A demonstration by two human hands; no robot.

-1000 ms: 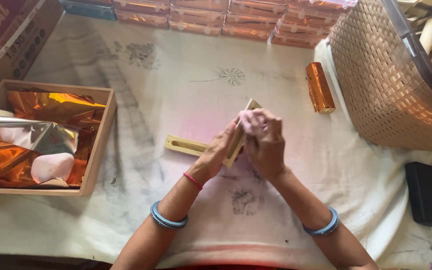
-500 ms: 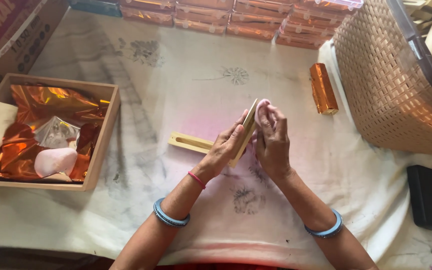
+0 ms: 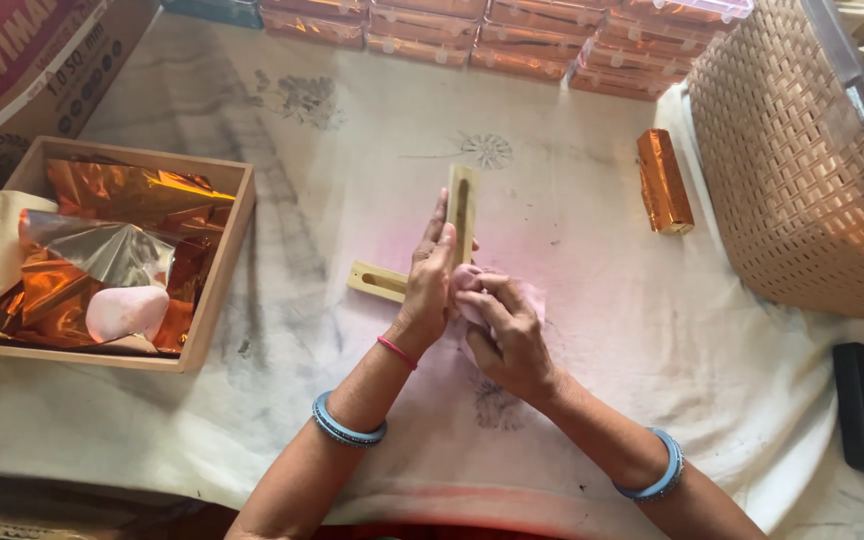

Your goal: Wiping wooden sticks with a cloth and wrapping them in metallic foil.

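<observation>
Wooden grooved mould bar is gripped upright over the cloth-covered table by left hand while right hand pinches pink cloth at its lower end, likely wiping; second mould half lies beside, foil-wrapped bar apart.

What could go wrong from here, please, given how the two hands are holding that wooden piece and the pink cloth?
The left hand grips the upright wooden piece only near its lower end, so it might tip or slip. The right hand presses a pink cloth against it; a hard push could knock the second wooden piece lying just beside the left hand.
</observation>
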